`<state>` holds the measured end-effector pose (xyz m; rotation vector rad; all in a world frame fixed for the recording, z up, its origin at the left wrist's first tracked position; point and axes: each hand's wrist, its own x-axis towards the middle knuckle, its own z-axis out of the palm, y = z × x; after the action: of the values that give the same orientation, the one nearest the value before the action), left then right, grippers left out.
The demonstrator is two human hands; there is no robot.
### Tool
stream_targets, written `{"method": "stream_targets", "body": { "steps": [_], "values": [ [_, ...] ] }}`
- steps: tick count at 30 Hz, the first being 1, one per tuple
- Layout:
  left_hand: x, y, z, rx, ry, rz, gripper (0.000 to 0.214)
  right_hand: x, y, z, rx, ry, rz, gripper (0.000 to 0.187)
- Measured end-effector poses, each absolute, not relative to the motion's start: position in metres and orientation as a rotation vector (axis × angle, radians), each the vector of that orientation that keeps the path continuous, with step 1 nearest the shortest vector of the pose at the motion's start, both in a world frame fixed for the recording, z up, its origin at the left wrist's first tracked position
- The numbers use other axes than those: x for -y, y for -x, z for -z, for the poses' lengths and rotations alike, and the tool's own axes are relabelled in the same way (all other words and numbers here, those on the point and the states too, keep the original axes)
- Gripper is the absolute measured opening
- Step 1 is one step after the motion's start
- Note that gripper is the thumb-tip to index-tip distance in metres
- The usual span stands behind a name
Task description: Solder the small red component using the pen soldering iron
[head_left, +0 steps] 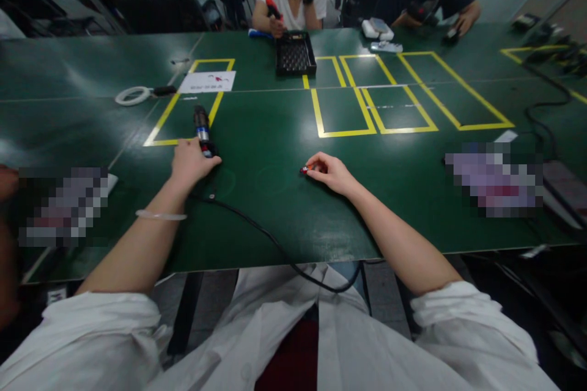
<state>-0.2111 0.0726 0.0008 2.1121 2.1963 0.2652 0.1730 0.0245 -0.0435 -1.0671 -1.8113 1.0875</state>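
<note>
My left hand is closed around the rear of a black cylindrical tool with a blue and silver band, lying on the green table with its front pointing away from me. A black cable runs from near that hand across the table and over its front edge; where it joins is hidden. To the right, my right hand pinches a small red and black piece with an orange bit just above the tabletop. Its exact kind is too small to make out.
Yellow tape outlines mark the green table. A printed sheet and a coiled white cable lie at left. Opposite, a person holds a red tool beside a black tray. Blurred-out items flank both sides.
</note>
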Motion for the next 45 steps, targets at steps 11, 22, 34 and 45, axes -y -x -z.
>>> {"method": "stream_targets", "body": {
  "steps": [11,22,34,45],
  "values": [
    [-0.028,0.060,-0.002,-1.894,-2.415,-0.257,0.070,-0.025,-0.174,0.043,1.780,1.109,-0.965,0.020],
    [-0.001,0.014,-0.001,-1.659,-2.569,-0.275,0.063,-0.025,-0.176,0.041,1.868,1.057,-0.842,0.014],
    [0.000,0.015,0.002,-1.659,-2.530,-0.311,0.064,-0.025,-0.179,0.043,2.011,1.014,-0.803,0.008],
    [0.003,0.013,-0.003,-1.655,-2.525,-0.301,0.062,-0.020,-0.175,0.038,1.958,1.077,-0.799,0.012]
  ]
}}
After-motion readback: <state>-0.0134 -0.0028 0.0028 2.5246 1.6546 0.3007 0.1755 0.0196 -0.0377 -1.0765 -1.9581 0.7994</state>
